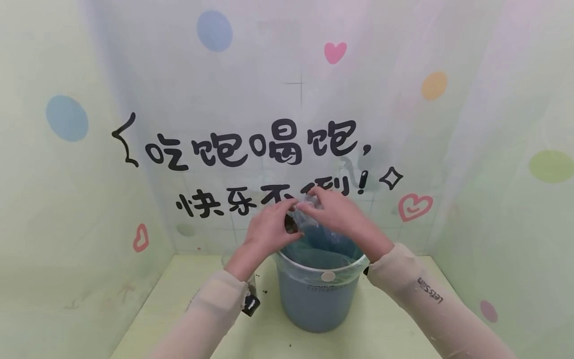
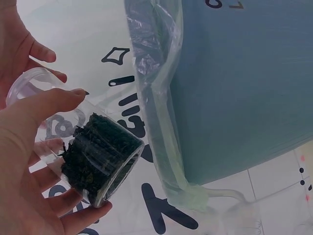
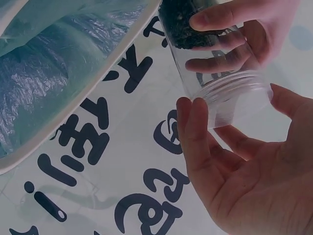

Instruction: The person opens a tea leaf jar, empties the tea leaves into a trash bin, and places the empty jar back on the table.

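In the left wrist view my left hand (image 2: pixel 22 147) grips a clear jar (image 2: pixel 100 159) round its side, thumb above and fingers below. Dark, dry leaf-like bits lie heaped toward its base. The jar is tilted, with its base toward a blue-grey bin (image 1: pixel 316 304). My right hand (image 3: pixel 249 166) has its fingertips and thumb on opposite sides of the clear ridged lid (image 3: pixel 234 98) at the jar's other end. From the head view, both hands are above the bin's far rim and mostly hide the jar.
A thin clear bag (image 1: pixel 323 254) lines the bin and folds over its rim. Partly behind the left wrist stands a clear container (image 1: pixel 227 259). Dark crumbs (image 1: pixel 264 291) dot the pale tabletop (image 1: pixel 385 329). Printed walls close in the back and both sides.
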`<state>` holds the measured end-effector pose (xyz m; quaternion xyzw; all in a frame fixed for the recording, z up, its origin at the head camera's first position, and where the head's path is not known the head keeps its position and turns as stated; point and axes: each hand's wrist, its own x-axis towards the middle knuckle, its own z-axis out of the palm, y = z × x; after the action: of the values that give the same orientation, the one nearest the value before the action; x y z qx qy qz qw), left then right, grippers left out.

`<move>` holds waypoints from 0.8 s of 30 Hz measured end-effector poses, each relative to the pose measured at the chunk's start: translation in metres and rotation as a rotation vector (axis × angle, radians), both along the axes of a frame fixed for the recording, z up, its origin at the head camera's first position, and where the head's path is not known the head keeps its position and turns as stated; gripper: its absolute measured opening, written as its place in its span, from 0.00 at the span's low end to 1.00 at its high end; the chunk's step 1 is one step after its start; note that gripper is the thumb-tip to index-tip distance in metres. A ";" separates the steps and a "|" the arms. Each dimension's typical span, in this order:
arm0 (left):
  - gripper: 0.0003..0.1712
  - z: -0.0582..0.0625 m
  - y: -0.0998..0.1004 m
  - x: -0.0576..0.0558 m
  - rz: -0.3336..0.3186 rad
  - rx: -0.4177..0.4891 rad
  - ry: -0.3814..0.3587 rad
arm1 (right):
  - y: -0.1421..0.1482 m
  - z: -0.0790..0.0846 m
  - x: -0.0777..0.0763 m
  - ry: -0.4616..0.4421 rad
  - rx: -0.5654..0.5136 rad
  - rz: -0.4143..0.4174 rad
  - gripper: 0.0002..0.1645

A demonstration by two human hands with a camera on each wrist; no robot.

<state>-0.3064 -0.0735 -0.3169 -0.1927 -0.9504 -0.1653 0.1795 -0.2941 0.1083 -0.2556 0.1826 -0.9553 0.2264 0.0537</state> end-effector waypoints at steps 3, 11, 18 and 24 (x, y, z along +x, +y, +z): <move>0.45 -0.001 0.000 -0.001 0.007 -0.009 -0.003 | 0.000 0.000 0.000 -0.003 -0.010 0.004 0.31; 0.46 -0.004 -0.001 -0.002 0.004 -0.021 -0.002 | 0.003 0.000 -0.002 -0.011 -0.055 0.056 0.28; 0.46 -0.004 0.000 -0.002 0.003 -0.027 0.003 | 0.006 0.001 -0.002 0.005 -0.074 0.133 0.28; 0.47 -0.005 -0.001 -0.002 -0.010 0.012 0.011 | 0.008 0.002 -0.001 0.016 -0.070 0.161 0.27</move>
<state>-0.3082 -0.0743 -0.3216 -0.1972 -0.9474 -0.1707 0.1852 -0.2956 0.1167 -0.2540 0.2587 -0.9285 0.2619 0.0492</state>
